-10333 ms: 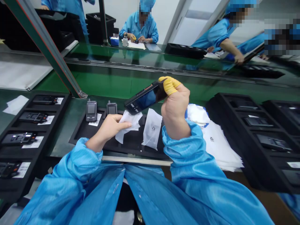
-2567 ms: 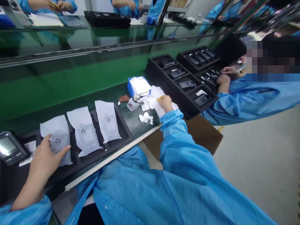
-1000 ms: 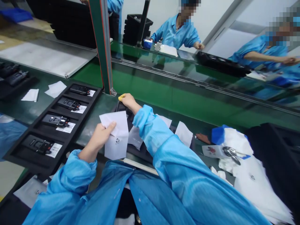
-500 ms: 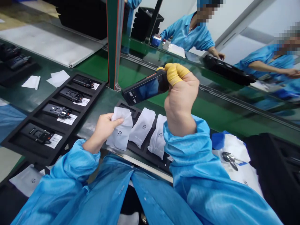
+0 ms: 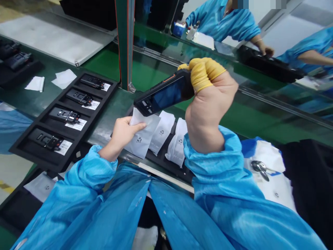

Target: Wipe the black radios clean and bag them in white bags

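My right hand [image 5: 208,86], with yellow finger cots, grips the top end of a black handheld radio [image 5: 166,93] with a screen and an orange side button. The radio is tilted, its lower end at the mouth of a white plastic bag [image 5: 142,133]. That bag, printed with a recycling mark, is pinched between the thumb and fingers of my left hand [image 5: 125,132]. Whether the radio's tip is inside the bag or just in front of it, I cannot tell. Beside it, two filled white bags [image 5: 162,132] lie in a black foam tray [image 5: 162,159].
To the left, a black tray [image 5: 88,133] holds several radios with white labels. Paper scraps [image 5: 63,78] lie behind it. A green post [image 5: 124,45] rises ahead. Spoon-like metal piece [image 5: 260,168] rests on white bags at right. Co-workers in blue sit across the line.
The radio's lower end and the bag's mouth have come together. My left hand has lifted the bag slightly and opened it wider. The head view has shifted a little.
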`<state>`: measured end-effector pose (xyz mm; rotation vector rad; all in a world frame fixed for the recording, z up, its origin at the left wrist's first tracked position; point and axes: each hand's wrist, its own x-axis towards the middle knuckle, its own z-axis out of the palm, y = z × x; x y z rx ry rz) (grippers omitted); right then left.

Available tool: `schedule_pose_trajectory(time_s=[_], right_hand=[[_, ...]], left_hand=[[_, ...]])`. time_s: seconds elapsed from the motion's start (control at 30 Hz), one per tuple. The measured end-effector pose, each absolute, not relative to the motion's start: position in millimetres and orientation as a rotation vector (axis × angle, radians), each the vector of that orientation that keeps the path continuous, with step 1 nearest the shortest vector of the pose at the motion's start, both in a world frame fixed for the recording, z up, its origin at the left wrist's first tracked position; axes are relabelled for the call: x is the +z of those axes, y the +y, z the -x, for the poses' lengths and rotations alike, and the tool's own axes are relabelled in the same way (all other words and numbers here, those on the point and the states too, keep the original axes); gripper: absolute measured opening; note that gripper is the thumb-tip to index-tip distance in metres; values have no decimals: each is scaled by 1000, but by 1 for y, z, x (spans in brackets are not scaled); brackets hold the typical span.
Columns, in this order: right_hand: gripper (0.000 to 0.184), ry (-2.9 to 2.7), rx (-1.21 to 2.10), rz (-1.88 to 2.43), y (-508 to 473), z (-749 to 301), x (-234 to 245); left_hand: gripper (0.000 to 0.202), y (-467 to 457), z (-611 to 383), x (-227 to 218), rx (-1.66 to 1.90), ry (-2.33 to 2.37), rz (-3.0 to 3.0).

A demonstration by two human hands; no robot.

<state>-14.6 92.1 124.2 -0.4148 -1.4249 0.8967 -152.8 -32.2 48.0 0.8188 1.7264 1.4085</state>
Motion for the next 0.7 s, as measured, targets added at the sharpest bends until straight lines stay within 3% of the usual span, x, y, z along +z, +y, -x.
schedule_pose_trajectory(time_s=[0.27, 0.4, 0.7], right_hand=[[22, -1529, 857, 782, 102, -7, 106], [6, -1452, 801, 789, 93, -2, 117], [14, -1523, 911, 830, 76, 8, 119]], left_hand=[[37, -42, 149, 47, 1442, 1708, -897], [40, -41, 146, 47, 1405, 1699, -907], [42, -37, 142, 36, 1398, 1657, -888]])
